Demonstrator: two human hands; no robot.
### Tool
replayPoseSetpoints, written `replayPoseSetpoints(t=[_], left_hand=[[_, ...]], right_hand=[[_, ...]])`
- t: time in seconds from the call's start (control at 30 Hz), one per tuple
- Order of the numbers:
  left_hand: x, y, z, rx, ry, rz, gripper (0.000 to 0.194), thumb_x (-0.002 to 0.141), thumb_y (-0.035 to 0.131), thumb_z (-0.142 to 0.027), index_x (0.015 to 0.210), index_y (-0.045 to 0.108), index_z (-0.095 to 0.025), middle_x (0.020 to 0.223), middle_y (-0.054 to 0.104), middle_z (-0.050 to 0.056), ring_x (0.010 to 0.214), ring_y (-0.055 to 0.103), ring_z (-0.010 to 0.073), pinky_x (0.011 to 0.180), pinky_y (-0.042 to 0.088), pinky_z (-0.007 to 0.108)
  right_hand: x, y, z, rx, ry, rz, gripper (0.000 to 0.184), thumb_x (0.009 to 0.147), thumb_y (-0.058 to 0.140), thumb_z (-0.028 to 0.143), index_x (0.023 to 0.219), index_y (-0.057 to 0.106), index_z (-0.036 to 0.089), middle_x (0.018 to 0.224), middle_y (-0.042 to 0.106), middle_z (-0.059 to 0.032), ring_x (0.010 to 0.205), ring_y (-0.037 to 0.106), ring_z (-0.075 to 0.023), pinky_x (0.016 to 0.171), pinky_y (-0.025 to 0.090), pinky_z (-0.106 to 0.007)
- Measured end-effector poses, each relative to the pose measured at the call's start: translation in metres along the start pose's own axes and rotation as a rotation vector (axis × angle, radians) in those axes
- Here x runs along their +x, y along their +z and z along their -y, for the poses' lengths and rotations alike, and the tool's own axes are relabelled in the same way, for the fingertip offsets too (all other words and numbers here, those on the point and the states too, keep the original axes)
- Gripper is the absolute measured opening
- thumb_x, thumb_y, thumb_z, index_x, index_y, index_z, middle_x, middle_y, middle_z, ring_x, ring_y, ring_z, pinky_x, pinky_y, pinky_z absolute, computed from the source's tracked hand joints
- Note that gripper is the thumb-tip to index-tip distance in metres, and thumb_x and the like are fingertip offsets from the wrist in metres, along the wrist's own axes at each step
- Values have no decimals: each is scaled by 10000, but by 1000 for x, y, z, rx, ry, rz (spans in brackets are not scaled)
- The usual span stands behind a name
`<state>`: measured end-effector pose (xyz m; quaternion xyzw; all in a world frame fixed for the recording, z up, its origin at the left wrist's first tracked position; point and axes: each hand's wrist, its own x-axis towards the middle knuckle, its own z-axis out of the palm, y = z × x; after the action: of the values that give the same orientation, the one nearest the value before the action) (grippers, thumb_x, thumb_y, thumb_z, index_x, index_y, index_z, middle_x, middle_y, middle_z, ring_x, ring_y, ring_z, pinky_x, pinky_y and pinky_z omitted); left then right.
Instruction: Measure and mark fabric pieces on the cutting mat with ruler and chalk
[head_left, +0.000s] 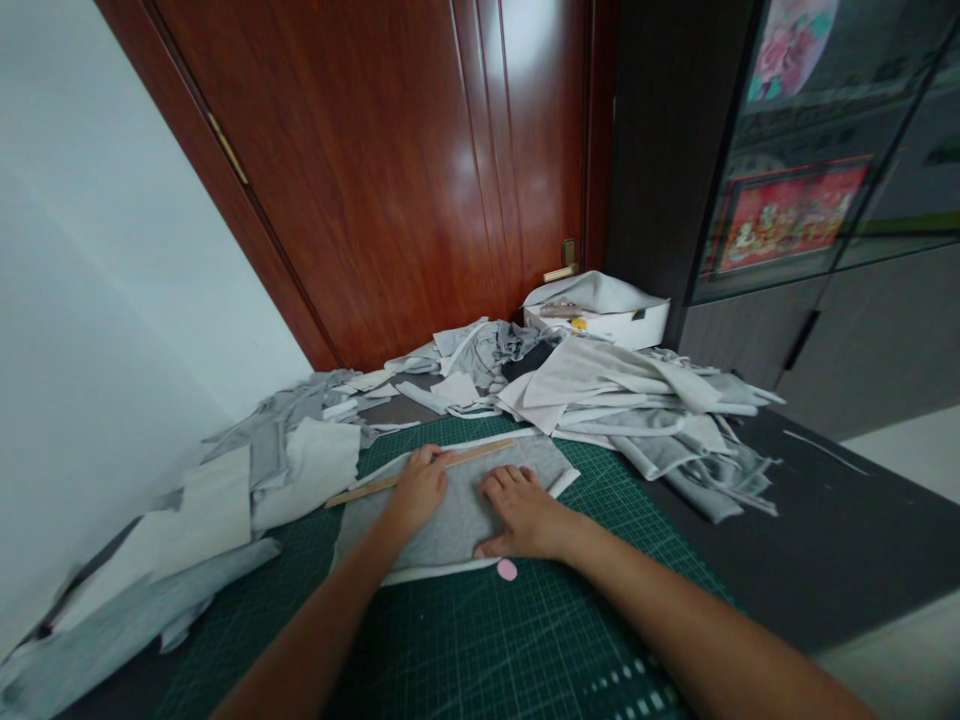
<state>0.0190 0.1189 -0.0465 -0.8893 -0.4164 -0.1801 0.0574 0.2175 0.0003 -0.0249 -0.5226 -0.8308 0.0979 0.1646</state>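
"How do the hands lie?"

"The right hand [529,515] is open, fingers spread flat on the grey fabric [459,525], its thumb near the close edge. The left hand [418,492] reaches farther, its fingers on the wooden ruler [480,452]; whether they grip it cannot be told."

"And the pink disc [507,569]?"

"Just beside that close edge, on the green cutting mat [450,650]."

"Which way does the ruler run?"

"Across the fabric's far part, aslant: its left end comes nearer the person, its right end points away. The left hand touches it; the right hand rests on the near side, apart from it."

"Beyond that?"

"Pale cloth pieces [615,385] are heaped on the dark counter [795,540], then comes a white box [637,328] before the door [375,180]."
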Motion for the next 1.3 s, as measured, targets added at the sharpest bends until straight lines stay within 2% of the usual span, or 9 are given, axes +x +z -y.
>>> replayPoseSetpoints(t=[0.2, 0.37, 0.47, 0.6, 0.7, 0.8, 0.93, 1.1, 1.3], left_hand=[[-22, 6, -5, 69, -15, -69, 388, 876, 410, -143, 1232, 565, -155, 1196, 546, 114, 1122, 488, 246, 996, 409, 441], [-55, -5, -24, 103, -19, -78, 397, 892, 379, -144, 1259, 530, -169, 1206, 541, 103, 1128, 469, 243, 991, 407, 442], [-70, -18, -39, 120, -58, -10, 416, 895, 363, -134, 1284, 503, -181, 1237, 529, 93, 1151, 454, 239, 999, 393, 433], [-65, -36, -58, 220, -56, 150, 375, 884, 384, -127, 1226, 539, -127, 1183, 558, 123, 1091, 478, 270, 955, 402, 430], [-54, -39, -68, 272, -67, 185, 266, 900, 403, -170, 1064, 604, -111, 1048, 585, 136, 994, 503, 281, 881, 423, 426], [-50, -31, -71, 227, -61, 101, 210, 912, 410, -184, 994, 600, -144, 1028, 573, 114, 1002, 500, 263, 894, 417, 408], [-56, -15, -66, 121, -44, 1, 243, 902, 418, -149, 1098, 561, -167, 1169, 543, 102, 1113, 481, 242, 989, 384, 404], [-59, -6, -60, 58, -39, -8, 333, 896, 424, -154, 1214, 523, -149, 1278, 519, 132, 1220, 444, 251, 1047, 342, 440], [-59, -14, -56, 60, -117, 27, 335, 906, 485, -262, 1229, 539, -189, 1332, 522, 114, 1272, 413, 263, 1063, 303, 468]], right_hand=[[-6, -6, 4, -22, -43, 25, 714, 639, 726, 608, 1131, 565, 116, 1203, 536, -175, 1121, 468, -329, 978, 344, -516], [-18, -19, 20, -59, -104, 141, 705, 606, 729, 631, 1079, 615, 120, 1178, 560, -185, 1092, 492, -360, 919, 390, -509], [-18, -17, 23, -26, -100, 113, 567, 715, 657, 607, 1048, 640, 148, 1144, 599, -166, 1088, 516, -345, 933, 386, -479], [-8, -6, 9, 32, -40, -76, 352, 847, 581, 409, 1053, 629, 127, 1082, 618, -145, 1068, 530, -278, 955, 387, -385], [0, 2, -5, 38, -44, -184, 248, 868, 546, 265, 1052, 618, 113, 1083, 602, -136, 1069, 508, -245, 979, 373, -368], [6, 10, -12, 54, -111, -184, 253, 889, 487, 189, 1093, 613, 105, 1091, 611, -127, 1076, 512, -222, 981, 379, -353], [9, 21, -12, 54, -191, -168, 347, 909, 422, 137, 1225, 564, 117, 1212, 593, -126, 1163, 492, -205, 1019, 356, -352], [13, 28, -16, 17, -82, -164, 381, 928, 429, 204, 1278, 531, 94, 1332, 529, -165, 1261, 441, -227, 1073, 305, -401], [16, 28, -26, 16, -14, -186, 324, 918, 464, 211, 1218, 561, 135, 1306, 553, -143, 1231, 475, -221, 1043, 337, -383]])
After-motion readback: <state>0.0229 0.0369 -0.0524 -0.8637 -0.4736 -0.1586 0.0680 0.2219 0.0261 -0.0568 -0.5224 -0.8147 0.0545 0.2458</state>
